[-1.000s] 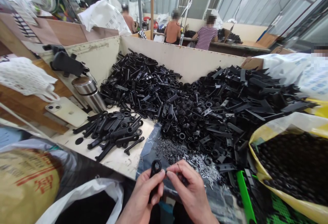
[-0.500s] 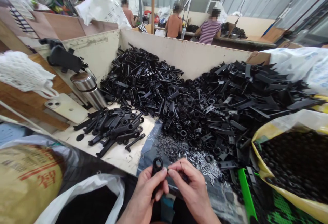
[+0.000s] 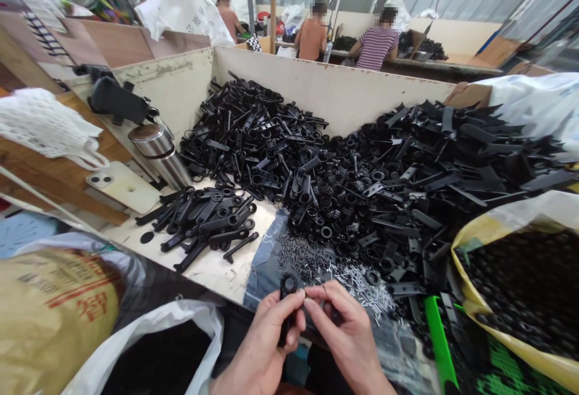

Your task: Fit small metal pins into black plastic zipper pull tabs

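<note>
My left hand (image 3: 266,347) is closed round a black plastic lever part (image 3: 286,289) with a ring at its top, held upright at the table's near edge. My right hand (image 3: 346,331) meets it from the right, thumb and forefinger pinched on a small thin pin at the ring. Just beyond my fingers lies a heap of small metal pins (image 3: 344,274) on a dark cloth. To the left sits a small group of black levers (image 3: 205,223) laid side by side. A large mound of black plastic parts (image 3: 362,166) fills the bin behind.
A steel flask (image 3: 159,154) and a white phone (image 3: 122,185) lie at the left. Sacks (image 3: 58,304) and an open white bag (image 3: 167,347) sit below left; a yellow bag of black pieces (image 3: 520,274) at the right. Three people work with their backs turned at a far bench.
Both hands stay together on the lever part; the view has shifted slightly, so they sit a little further right and lower. Nothing was picked up or let go.
</note>
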### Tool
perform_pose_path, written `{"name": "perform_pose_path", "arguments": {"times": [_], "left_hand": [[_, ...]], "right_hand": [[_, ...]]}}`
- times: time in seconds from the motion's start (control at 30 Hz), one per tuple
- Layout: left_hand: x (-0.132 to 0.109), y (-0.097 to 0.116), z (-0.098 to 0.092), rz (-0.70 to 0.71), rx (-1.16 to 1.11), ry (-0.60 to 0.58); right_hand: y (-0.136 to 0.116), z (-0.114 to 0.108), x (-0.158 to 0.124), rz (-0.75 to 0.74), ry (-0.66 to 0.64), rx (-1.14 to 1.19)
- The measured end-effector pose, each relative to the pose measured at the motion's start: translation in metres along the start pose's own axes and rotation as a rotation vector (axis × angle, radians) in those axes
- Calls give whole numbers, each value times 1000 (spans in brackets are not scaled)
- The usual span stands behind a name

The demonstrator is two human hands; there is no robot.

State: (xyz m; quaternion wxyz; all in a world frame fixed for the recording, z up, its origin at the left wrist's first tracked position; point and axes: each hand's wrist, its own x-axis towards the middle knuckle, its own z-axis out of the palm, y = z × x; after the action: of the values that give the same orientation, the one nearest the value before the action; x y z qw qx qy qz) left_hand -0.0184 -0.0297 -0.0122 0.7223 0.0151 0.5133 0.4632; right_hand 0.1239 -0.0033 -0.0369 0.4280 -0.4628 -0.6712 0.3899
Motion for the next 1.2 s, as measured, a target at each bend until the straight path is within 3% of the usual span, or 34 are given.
{"name": "perform_pose_path", "arguments": {"times": [0.27, 0.37, 0.6, 0.97, 1.2], "left_hand": [[-8, 4, -8, -93, 3, -179], [-12, 5, -12, -83, 87, -247], [-17, 4, -14, 42, 277, -222], [-11, -2, -21, 146, 614, -131], [-7, 1, -28, 218, 689, -143]], "right_hand": [[6, -10, -1, -43, 22, -73], [4, -13, 0, -85, -26, -88], [4, -11, 3, -259, -142, -174], [-10, -4, 0, -181, -102, -205], [-10, -2, -9, -173, -190, -208]]}}
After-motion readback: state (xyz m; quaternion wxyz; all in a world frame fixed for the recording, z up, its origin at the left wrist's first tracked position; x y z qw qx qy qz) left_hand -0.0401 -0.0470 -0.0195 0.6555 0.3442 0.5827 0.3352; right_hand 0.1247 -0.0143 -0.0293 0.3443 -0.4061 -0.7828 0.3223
